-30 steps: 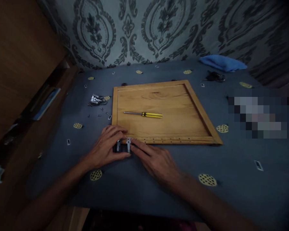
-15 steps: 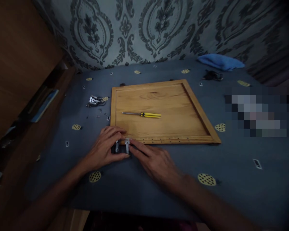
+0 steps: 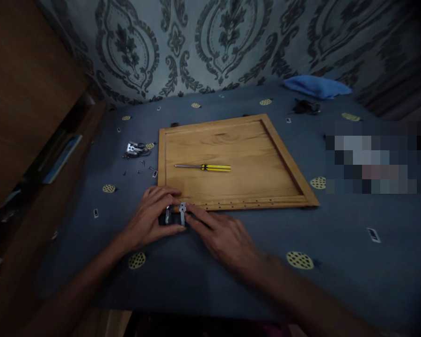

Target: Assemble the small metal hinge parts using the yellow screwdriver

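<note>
A framed wooden panel (image 3: 217, 145) lies on the cloth, with a row of small dark holes along its near edge. At its near left corner, my left hand (image 3: 154, 213) is curled around a small silver metal bracket (image 3: 183, 213), thumb below and fingers above on the frame. My right hand (image 3: 221, 229) pinches the bracket's right side with its fingertips. Part of the bracket is hidden by my left fingers. A screwdriver (image 3: 203, 167) with a yellow and black handle rests on the panel, its tip pointing left.
Left of the panel lies another piece of metal hardware (image 3: 135, 150), and several loose screws (image 3: 142, 163) are scattered near it. A blue cloth (image 3: 317, 87) and a dark object (image 3: 305, 106) lie at the back right. A wooden cabinet (image 3: 31, 79) stands along the left side.
The view has shifted slightly, so the scene sits a little further left. Both hands keep the same hold on the bracket at the panel's corner.
</note>
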`<state>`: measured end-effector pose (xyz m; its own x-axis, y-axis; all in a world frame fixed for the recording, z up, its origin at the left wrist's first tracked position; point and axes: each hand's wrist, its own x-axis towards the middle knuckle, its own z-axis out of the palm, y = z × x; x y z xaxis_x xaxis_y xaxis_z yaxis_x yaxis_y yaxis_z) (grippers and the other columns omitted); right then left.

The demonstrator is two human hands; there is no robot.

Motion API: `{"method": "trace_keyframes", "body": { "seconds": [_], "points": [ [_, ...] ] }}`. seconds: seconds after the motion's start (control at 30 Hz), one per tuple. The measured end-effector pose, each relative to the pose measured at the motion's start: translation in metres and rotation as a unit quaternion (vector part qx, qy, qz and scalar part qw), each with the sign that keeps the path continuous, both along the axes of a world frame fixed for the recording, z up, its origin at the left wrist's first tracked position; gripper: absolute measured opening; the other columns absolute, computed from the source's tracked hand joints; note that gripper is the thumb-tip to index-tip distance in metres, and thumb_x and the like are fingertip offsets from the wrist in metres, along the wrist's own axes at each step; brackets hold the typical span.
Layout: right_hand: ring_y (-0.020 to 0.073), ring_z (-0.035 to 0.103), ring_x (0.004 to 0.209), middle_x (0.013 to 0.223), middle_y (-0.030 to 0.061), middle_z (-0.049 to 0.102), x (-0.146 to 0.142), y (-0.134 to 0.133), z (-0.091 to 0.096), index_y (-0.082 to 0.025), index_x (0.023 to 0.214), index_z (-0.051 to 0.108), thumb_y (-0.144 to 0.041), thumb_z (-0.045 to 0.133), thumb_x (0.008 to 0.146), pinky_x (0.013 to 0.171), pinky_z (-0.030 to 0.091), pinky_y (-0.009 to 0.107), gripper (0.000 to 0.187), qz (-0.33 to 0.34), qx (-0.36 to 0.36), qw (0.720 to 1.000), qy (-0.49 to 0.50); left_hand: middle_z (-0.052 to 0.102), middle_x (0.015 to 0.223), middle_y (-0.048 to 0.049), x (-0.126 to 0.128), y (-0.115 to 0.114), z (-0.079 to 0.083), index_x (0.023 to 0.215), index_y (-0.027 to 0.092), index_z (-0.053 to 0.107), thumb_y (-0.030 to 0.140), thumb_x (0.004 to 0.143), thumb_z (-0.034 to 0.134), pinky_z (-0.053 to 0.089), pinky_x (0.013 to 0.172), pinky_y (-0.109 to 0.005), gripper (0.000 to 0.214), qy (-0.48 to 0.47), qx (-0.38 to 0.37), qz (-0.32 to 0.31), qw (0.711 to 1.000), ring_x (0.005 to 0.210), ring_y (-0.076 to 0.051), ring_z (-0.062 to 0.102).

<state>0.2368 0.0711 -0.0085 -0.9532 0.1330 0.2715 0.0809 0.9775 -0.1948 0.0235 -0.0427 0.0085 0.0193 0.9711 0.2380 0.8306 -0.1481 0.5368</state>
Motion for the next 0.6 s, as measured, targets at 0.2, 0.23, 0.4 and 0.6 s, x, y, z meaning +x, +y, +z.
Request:
{"method": "trace_keyframes", "body": {
  "seconds": [0.2, 0.23, 0.4, 0.6],
  "points": [
    [0.0204, 0.076, 0.09, 0.142, 0.0105, 0.068, -0.0012, -0.0004, 0.004, -0.018, 0.134, 0.066, 0.0, 0.055, 0.09, 0.067, 0.064, 0.032, 0.049, -0.002, 0.0, 1.0, -0.005, 0.068, 0.131, -0.0127, -0.0001, 0.0, -0.0012, 0.11, 0.023, 0.062, 0.053, 0.091, 0.073, 0.042, 0.105, -0.048, 0.038, -0.001, -0.001, 0.001, 1.0, 0.121, -0.03, 0.063],
    [0.0206, 0.076, 0.091, 0.142, 0.0107, 0.068, -0.0011, -0.0004, 0.0041, -0.018, 0.135, 0.066, 0.0, 0.055, 0.09, 0.068, 0.064, 0.033, 0.049, -0.001, -0.002, 1.0, -0.005, 0.068, 0.131, -0.0128, -0.0002, -0.0001, -0.0013, 0.111, 0.023, 0.062, 0.052, 0.091, 0.074, 0.042, 0.105, -0.048, 0.037, -0.002, -0.004, 0.003, 1.0, 0.122, -0.03, 0.063],
    [0.0208, 0.076, 0.093, 0.143, 0.0108, 0.067, -0.0002, -0.0007, 0.0021, -0.019, 0.135, 0.065, 0.0, 0.056, 0.089, 0.07, 0.065, 0.033, 0.051, -0.002, 0.002, 1.0, -0.004, 0.068, 0.131, -0.013, -0.0004, -0.0001, -0.0014, 0.11, 0.023, 0.064, 0.048, 0.087, 0.078, 0.042, 0.106, -0.049, 0.037, -0.01, -0.003, 0.008, 1.0, 0.121, -0.031, 0.063],
    [0.0213, 0.076, 0.091, 0.143, 0.012, 0.067, -0.0003, -0.0003, 0.0, -0.018, 0.136, 0.065, 0.001, 0.058, 0.087, 0.068, 0.065, 0.033, 0.053, 0.003, -0.013, 1.0, 0.007, 0.068, 0.131, -0.0128, -0.0011, 0.0, -0.0021, 0.11, 0.023, 0.065, 0.048, 0.086, 0.078, 0.043, 0.106, -0.049, 0.037, -0.008, -0.012, 0.01, 1.0, 0.121, -0.031, 0.063]
  ]
}}
